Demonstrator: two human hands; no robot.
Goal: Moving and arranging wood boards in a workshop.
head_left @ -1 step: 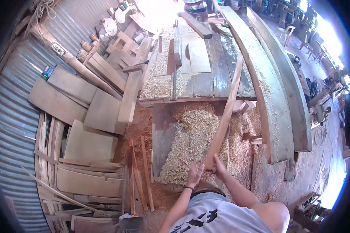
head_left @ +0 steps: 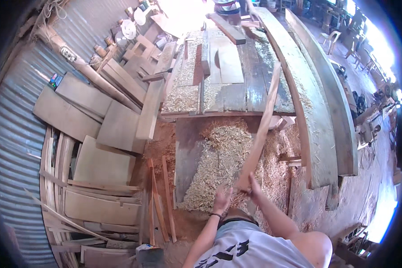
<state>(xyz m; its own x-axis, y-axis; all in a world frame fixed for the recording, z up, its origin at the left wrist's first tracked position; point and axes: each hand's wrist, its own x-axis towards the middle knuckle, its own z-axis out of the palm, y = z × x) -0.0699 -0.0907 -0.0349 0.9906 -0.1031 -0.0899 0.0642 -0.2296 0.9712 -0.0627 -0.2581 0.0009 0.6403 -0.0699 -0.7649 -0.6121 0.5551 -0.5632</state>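
A long, narrow wooden plank [head_left: 261, 129] slants away from me, its far end over the workbench [head_left: 234, 106]. My right hand [head_left: 256, 188] is closed on the right side of its near end. On the left of that end, my left hand [head_left: 222, 201] has its fingers stretched toward the wood; whether they touch it is hard to see. Pale wood shavings [head_left: 216, 167] lie heaped below the plank, in front of the bench.
Two thick, long boards [head_left: 315, 134] extend along the right. Wooden panels [head_left: 105, 161] and offcuts lean by the corrugated metal wall [head_left: 13, 147] at left. Thin strips [head_left: 169, 196] stand left of the shavings. Another person [head_left: 228, 8] is at the bench's far end.
My right hand and the plank's near end have shifted slightly up in view. My left hand's fingers have moved a little and look less spread.
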